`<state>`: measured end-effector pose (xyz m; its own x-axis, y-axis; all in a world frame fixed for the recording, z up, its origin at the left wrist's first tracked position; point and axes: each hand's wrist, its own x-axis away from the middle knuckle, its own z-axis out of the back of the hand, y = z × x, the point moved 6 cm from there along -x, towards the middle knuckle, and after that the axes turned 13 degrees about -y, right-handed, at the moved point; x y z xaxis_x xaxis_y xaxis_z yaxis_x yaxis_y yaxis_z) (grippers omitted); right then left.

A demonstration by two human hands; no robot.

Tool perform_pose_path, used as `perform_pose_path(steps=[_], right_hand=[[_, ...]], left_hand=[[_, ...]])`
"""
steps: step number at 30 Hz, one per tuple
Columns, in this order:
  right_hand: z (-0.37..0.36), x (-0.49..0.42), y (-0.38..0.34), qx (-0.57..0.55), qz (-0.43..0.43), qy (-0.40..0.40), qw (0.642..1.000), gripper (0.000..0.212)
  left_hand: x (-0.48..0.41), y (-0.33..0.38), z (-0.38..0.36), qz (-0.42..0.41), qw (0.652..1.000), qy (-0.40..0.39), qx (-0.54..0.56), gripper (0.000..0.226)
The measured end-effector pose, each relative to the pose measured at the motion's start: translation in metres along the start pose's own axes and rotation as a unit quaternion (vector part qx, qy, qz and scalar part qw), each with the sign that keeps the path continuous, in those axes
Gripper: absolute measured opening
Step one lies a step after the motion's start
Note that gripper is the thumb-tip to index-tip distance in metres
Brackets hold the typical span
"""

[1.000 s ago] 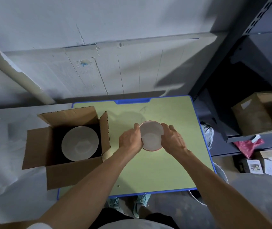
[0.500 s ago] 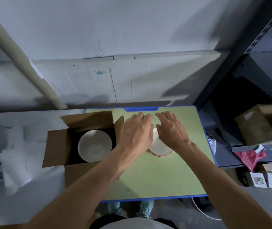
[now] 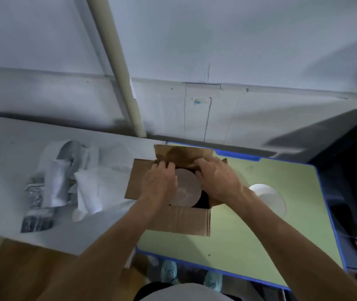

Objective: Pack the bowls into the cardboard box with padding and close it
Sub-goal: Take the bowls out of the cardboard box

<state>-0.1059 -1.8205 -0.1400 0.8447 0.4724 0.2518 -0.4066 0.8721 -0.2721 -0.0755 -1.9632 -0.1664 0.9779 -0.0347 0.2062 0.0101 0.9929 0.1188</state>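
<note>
Your two hands meet over the open cardboard box, which sits at the far left corner of the green tabletop and overhangs its left edge onto the adjoining white bench. All four flaps stand open.

A pale bowl lies inside the box, mouth up. Your left hand covers the bowl's left rim. Your right hand hangs over the right side of the opening, just beside the bowl's right rim.

The fingers of the left hand are bent, their tips against the far flap at the box's far left corner. The right hand's fingers reach down by the far wall. Motion blur hides whether either hand grips cardboard, grips the bowl or merely rests there, so the grasp cannot be told.

A second white bowl sits on the bare tabletop towards the right edge. It is outside the box and just beyond your right wrist, and neither hand touches it.

White foam sheets lie heaped on the bench to the left of the box, well apart from both hands, with crinkled silvery wrap beside them. A cream pipe runs up the wall behind. Your shoes show below the near edge.
</note>
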Motion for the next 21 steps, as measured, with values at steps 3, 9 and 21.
perform_pose_path(steps=[3,9,21], right_hand=[[-0.026,-0.007,-0.011,0.033,-0.019,-0.062,0.997,0.025],[-0.059,-0.013,-0.017,0.096,-0.083,-0.145,0.981,0.034],[-0.072,-0.024,-0.021,0.108,-0.163,-0.157,0.968,0.045]], left_hand=[[0.000,-0.012,-0.013,0.003,1.000,-0.030,0.007,0.024],[-0.011,-0.009,-0.024,0.004,0.992,-0.090,-0.088,0.021],[-0.020,-0.013,-0.020,-0.028,0.989,-0.096,-0.106,0.011]])
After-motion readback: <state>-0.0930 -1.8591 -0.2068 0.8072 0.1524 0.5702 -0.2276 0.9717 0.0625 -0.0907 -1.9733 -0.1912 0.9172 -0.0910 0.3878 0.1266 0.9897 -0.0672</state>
